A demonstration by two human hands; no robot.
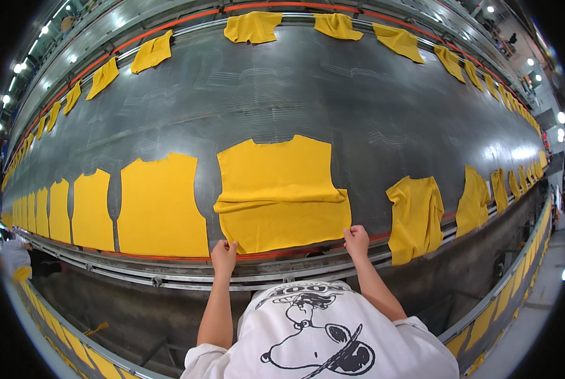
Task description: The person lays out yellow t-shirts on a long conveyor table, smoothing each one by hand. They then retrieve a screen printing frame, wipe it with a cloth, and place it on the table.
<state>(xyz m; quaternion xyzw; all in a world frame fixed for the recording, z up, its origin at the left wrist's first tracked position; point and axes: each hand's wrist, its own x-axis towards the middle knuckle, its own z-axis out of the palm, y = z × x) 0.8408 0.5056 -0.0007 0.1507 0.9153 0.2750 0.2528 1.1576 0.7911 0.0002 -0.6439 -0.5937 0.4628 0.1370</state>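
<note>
I see the person's two bare hands working at the near side of a long, dark grey, smooth-topped bench. The left hand [224, 254] pinches the lower left corner of a wide yellow fabric panel with a scooped neckline [276, 170], and the right hand [356, 241] pinches its lower right corner. The panel lies on the bench [295, 101] straight ahead of the wearer, its upper part spread out, a loose fold running across its middle. That fold is what worries me: if the hands pull unevenly, I'd expect the crease to turn into a slanted ridge, or one side to stretch out of line. Too hard a pull could drag the upper part toward the orange-red edge strip [270, 255], since I see nothing pinning it. To the left, a flat yellow fabric piece [162, 208] lies just beside it, so a sideways slip might overlap the two. A crumpled yellow fabric piece [415, 218] to the right hangs over the near edge; a brushing forearm could pull it off.
</note>
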